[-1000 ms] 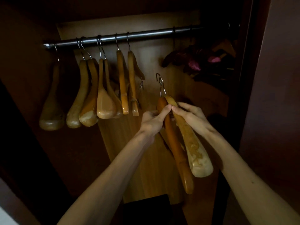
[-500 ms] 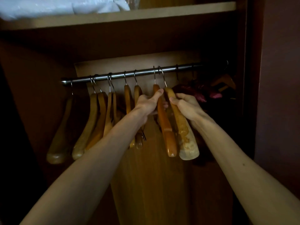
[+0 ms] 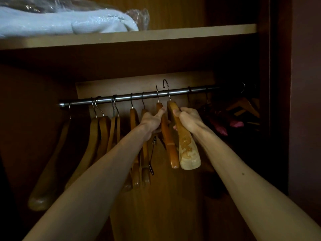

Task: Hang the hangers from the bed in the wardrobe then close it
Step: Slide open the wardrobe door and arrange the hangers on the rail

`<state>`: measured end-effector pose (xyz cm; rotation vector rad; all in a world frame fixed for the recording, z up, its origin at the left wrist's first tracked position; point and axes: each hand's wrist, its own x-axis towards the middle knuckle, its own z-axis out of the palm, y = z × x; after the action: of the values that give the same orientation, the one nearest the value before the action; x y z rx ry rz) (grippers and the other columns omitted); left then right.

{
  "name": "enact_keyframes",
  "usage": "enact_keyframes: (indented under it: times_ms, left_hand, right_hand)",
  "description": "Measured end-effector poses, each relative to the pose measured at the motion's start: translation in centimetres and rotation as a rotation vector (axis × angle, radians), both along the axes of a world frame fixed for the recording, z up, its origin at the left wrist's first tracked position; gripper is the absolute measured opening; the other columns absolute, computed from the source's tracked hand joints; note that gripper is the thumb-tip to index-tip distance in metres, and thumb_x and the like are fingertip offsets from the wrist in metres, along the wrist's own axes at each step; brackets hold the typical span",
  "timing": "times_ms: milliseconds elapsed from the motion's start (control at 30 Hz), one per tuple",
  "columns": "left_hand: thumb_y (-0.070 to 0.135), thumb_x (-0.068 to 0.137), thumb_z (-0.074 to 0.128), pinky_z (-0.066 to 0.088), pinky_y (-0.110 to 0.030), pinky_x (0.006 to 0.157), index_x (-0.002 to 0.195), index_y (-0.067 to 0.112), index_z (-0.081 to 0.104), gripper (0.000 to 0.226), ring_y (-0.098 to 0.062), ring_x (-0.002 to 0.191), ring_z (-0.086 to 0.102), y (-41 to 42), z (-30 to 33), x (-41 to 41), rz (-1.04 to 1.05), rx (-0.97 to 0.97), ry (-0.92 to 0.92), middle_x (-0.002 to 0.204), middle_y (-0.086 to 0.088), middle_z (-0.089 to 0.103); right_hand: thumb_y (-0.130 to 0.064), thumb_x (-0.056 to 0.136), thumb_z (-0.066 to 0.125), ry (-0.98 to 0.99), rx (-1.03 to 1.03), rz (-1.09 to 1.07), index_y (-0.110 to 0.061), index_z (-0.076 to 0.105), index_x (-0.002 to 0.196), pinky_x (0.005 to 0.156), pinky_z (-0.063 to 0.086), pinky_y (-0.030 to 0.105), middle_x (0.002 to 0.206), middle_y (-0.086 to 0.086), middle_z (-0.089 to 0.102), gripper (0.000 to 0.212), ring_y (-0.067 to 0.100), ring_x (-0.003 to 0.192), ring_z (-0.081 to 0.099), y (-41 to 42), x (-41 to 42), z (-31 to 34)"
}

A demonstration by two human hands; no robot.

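Inside the open wardrobe a metal rail (image 3: 199,90) runs left to right. My left hand (image 3: 152,120) grips a darker orange wooden hanger (image 3: 169,145), whose hook rises up to the rail. My right hand (image 3: 188,119) grips a paler, worn wooden hanger (image 3: 187,150); its hook (image 3: 166,86) stands above the rail. Both held hangers are lifted side by side near the rail's middle. Several wooden hangers (image 3: 97,136) hang on the rail to the left.
A shelf (image 3: 191,33) above the rail carries folded light-blue bedding in plastic (image 3: 66,23). Dark hangers and something pink (image 3: 234,123) hang at the rail's right end. The wardrobe's side panel (image 3: 276,101) stands on the right.
Both hands have lifted the two hangers from well below the rail up to it; the hooks now reach the rail, the right one above it. My view has tilted upward.
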<state>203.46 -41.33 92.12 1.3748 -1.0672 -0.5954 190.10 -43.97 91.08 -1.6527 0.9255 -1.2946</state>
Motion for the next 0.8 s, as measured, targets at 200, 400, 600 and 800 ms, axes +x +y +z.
enact_keyframes:
  times_ms: [200,400,600,800]
  left_hand:
    - [0.044,0.101,0.055,0.059,-0.041,0.091,0.084,0.017,0.060,0.032,-0.018,0.081,0.073,-0.1,-0.4,0.0,0.038,0.029,-0.098,0.091,-0.010,0.078]
    - [0.047,0.103,0.048,0.059,-0.041,0.090,0.089,0.015,0.063,0.038,-0.023,0.090,0.072,0.2,-0.7,0.0,0.073,0.091,-0.222,0.096,-0.011,0.076]
    - [0.049,0.103,0.044,0.057,-0.045,0.091,0.083,0.012,0.067,0.049,-0.029,0.089,0.073,0.8,-0.9,0.2,0.139,0.094,-0.357,0.094,-0.015,0.076]
    - [0.031,0.101,0.056,0.043,-0.022,0.055,0.077,0.021,0.056,0.027,-0.011,0.065,0.058,2.3,-0.7,0.4,0.247,0.130,-0.608,0.078,0.001,0.063]
  right_hand:
    - [-0.038,0.101,0.053,0.032,0.026,-0.008,-0.021,0.062,0.128,0.071,0.056,0.030,0.106,0.002,0.070,0.033,0.017,0.088,0.070,-1.7,1.4,-1.9]
    - [-0.044,0.095,0.055,0.020,0.038,0.001,-0.028,0.057,0.138,0.097,0.054,0.046,0.118,0.001,0.070,0.045,0.022,0.106,0.067,-2.2,2.4,-3.5]
    - [-0.037,0.105,0.046,0.192,-0.053,-0.038,-0.023,0.045,0.148,0.092,0.042,0.030,0.134,0.002,0.058,0.045,0.023,0.121,0.056,-0.9,1.9,-4.1]
    - [-0.046,0.098,0.055,0.558,-0.345,-0.350,-0.020,0.057,0.133,0.087,0.056,0.038,0.110,0.005,0.069,0.044,0.026,0.103,0.067,1.6,0.2,-4.2]
